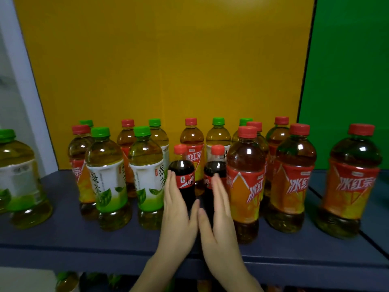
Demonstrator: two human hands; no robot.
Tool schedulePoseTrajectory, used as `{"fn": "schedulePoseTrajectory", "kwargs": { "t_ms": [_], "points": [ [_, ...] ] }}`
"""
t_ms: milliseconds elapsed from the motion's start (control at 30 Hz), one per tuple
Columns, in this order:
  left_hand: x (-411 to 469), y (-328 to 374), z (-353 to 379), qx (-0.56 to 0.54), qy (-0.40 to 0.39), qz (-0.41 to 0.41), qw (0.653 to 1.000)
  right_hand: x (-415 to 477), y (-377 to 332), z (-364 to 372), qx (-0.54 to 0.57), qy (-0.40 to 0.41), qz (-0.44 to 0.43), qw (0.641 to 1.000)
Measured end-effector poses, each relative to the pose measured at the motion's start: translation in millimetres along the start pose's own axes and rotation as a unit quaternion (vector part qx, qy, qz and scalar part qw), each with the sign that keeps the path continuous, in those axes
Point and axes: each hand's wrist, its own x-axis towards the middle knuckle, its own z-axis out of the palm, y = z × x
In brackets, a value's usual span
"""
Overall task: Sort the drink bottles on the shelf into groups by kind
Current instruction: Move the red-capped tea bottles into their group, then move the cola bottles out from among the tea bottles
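Two small dark cola bottles with red caps stand mid-shelf, the left cola (182, 173) and the right cola (215, 171). My left hand (177, 209) lies flat with straight fingers against the left cola's left side. My right hand (219, 213) is flat too, in front of the right cola and beside a red-labelled iced-tea bottle (245, 184). Green-capped green-tea bottles (108, 178) (147, 175) stand to the left. More red iced-tea bottles (292, 178) (351, 182) stand to the right. Both kinds are mixed in the back row.
The dark blue shelf board (84, 239) has a front lip. A yellow back panel (168, 70) and a green panel (347, 70) rise behind. One green-tea bottle (19, 180) stands apart at far left. More bottles show dimly on the shelf below (67, 281).
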Motion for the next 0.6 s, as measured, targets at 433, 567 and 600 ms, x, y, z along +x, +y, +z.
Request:
{"fn": "schedulePoseTrajectory", "kwargs": {
  "t_ms": [433,567,600],
  "points": [
    [40,-16,15,-0.021,-0.019,-0.131,0.991,41,30,0,-0.054,0.105,0.043,0.992],
    [45,-19,18,-0.027,-0.027,-0.159,0.987,51,40,5,-0.049,0.109,0.071,0.99],
    [44,-19,18,-0.027,-0.031,-0.156,0.987,51,41,5,-0.051,0.105,0.077,0.99]
  ]
}}
